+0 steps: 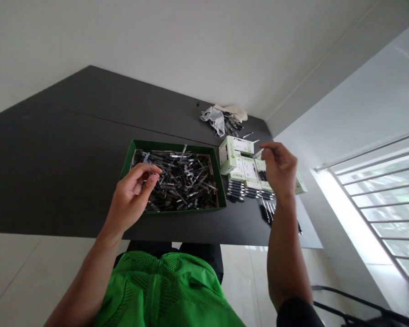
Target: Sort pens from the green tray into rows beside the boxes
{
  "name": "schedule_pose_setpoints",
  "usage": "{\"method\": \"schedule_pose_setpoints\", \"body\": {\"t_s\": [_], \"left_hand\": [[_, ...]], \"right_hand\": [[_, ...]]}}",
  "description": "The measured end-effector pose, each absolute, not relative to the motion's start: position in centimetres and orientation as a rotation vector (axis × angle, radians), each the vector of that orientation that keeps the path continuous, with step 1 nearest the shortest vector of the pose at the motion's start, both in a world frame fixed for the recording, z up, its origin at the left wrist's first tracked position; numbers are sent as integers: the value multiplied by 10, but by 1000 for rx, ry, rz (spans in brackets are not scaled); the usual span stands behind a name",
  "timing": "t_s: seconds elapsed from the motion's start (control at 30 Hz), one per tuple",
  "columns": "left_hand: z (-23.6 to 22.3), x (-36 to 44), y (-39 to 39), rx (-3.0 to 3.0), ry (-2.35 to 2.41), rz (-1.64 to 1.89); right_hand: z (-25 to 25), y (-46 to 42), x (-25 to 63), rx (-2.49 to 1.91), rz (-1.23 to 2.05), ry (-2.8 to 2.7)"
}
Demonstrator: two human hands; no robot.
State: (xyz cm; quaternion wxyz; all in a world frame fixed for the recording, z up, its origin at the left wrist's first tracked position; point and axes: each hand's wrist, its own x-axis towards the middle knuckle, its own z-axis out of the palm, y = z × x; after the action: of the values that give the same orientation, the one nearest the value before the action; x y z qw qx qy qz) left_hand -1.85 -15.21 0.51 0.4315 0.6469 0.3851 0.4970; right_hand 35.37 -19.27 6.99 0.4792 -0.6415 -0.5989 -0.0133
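My left hand [136, 186] is over the left part of a green box [222, 190] filled with loose pens [187, 177]. Its thumb and fingertips pinch a small, clear, blurred piece that looks like part of a pen. Further right, my right hand [280, 165] is raised above white and light-green cartons [249, 170], fingers curled together. Whatever it may hold is too small and blurred to name. Stacked pens [236, 190] stick out of the near ends of the cartons, and my right hand and forearm hide part of that group.
Several loose pens [266, 211] lie by the table's [71, 181] near right edge. Behind the cartons are a grey cloth [214, 119], a cream cloth [236, 112] and more pens. A wall borders the back, and a barred window [388, 204] is on the right.
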Motion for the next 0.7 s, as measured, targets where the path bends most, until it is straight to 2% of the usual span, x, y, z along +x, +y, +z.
{"method": "schedule_pose_setpoints", "body": {"t_s": [0.23, 0.57, 0.7], "left_hand": [[6, -17, -153, 1602, 990, 1245], [6, -18, -152, 1599, 990, 1239], [6, -18, -151, 1600, 972, 1256]], "right_hand": [[62, -202, 295, -1391, 440, -2224], [50, -178, 232, -1218, 478, -2630], [48, -159, 208, -1355, 423, -2767]]}}
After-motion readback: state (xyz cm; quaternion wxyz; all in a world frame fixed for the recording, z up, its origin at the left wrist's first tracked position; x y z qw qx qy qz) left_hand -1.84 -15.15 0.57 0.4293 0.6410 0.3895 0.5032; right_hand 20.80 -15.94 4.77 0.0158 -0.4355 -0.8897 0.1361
